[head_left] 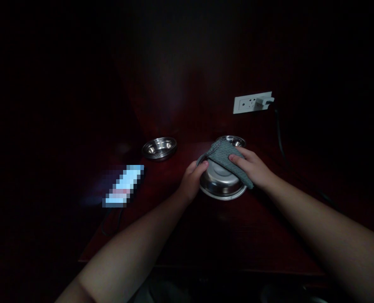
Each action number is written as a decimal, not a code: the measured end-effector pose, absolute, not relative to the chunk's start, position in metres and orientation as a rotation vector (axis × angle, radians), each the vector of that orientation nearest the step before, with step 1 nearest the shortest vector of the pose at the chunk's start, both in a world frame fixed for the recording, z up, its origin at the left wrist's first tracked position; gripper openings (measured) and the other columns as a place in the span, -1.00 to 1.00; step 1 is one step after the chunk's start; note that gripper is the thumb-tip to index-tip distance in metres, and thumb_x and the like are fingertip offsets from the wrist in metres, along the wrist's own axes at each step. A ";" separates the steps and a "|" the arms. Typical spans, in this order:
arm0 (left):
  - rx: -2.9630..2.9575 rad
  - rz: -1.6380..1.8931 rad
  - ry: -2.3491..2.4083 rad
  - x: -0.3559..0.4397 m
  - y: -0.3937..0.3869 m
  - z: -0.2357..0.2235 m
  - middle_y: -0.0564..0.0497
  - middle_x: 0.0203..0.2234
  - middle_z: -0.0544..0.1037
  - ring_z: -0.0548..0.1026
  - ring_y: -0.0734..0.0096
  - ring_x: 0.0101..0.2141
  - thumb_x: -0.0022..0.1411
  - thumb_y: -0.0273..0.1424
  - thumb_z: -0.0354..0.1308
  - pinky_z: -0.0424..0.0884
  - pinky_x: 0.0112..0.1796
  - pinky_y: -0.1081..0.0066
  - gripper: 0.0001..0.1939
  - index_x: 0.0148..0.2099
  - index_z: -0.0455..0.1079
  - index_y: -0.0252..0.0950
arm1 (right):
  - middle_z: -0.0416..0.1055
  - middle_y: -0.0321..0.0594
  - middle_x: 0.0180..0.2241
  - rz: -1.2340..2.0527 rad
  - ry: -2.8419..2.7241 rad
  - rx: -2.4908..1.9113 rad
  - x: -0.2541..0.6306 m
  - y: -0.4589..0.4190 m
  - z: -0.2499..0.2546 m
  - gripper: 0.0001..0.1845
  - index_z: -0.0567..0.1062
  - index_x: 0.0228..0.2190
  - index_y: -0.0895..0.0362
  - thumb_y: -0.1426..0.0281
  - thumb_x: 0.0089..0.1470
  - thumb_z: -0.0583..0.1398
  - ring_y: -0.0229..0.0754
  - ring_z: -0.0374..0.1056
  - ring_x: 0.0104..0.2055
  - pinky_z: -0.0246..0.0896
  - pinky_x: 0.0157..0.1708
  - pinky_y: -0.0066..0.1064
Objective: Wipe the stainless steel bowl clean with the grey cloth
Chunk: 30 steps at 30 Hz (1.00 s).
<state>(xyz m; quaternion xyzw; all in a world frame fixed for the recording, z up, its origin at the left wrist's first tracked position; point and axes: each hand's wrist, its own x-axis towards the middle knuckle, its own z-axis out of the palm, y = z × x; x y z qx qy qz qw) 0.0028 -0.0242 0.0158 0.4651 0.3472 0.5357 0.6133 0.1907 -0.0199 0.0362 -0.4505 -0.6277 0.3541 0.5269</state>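
Between my hands is a shiny metal bowl [222, 185], its rounded underside turned toward me. My left hand [193, 179] grips the bowl's left rim, thumb on the outside. A grey-green cloth [227, 156] with a patterned edge lies across the bowl's upper part. My right hand [251, 166] pinches that cloth against the bowl's right side, thumb on top and the other fingers partly hidden. Just behind the cloth, another metal bowl [232, 140] shows in part.
A stack of metal bowls [160, 148] stands on the dark red table [161, 202] to the left. Nearer lies a lit, blurred phone [123, 187] with a cable [111, 229]. On the back wall, a white socket [251, 103] holds a plug, and its dark cord [279, 134] hangs down at right.
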 end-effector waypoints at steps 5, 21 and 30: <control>1.076 1.231 0.804 0.002 -0.023 0.015 0.00 -0.38 0.58 0.47 0.36 -0.35 0.01 -0.13 0.30 0.32 -0.25 0.37 -0.64 -0.26 0.46 -0.31 | 0.52 -0.23 -0.39 0.849 -1.515 -1.080 0.191 -0.020 0.036 -0.70 0.53 -0.31 0.13 0.18 -0.01 0.24 -0.12 0.41 -0.36 0.33 -0.32 -0.29; 1.096 1.241 0.826 0.003 -0.022 0.015 0.02 -0.40 0.56 0.47 0.37 -0.34 0.05 -0.16 0.26 0.32 -0.26 0.39 -0.68 -0.26 0.46 -0.31 | 0.52 -0.25 -0.40 0.851 -1.524 -1.068 0.192 -0.020 0.037 -0.74 0.53 -0.33 0.13 0.20 0.01 0.23 -0.13 0.40 -0.37 0.29 -0.33 -0.31; 1.089 1.234 0.813 0.003 -0.022 0.014 0.02 -0.40 0.56 0.46 0.37 -0.35 0.03 -0.14 0.28 0.31 -0.26 0.38 -0.66 -0.27 0.46 -0.31 | 0.53 -0.23 -0.38 0.877 -1.512 -1.077 0.192 -0.021 0.038 -0.72 0.52 -0.31 0.13 0.19 0.01 0.23 -0.12 0.41 -0.36 0.30 -0.32 -0.30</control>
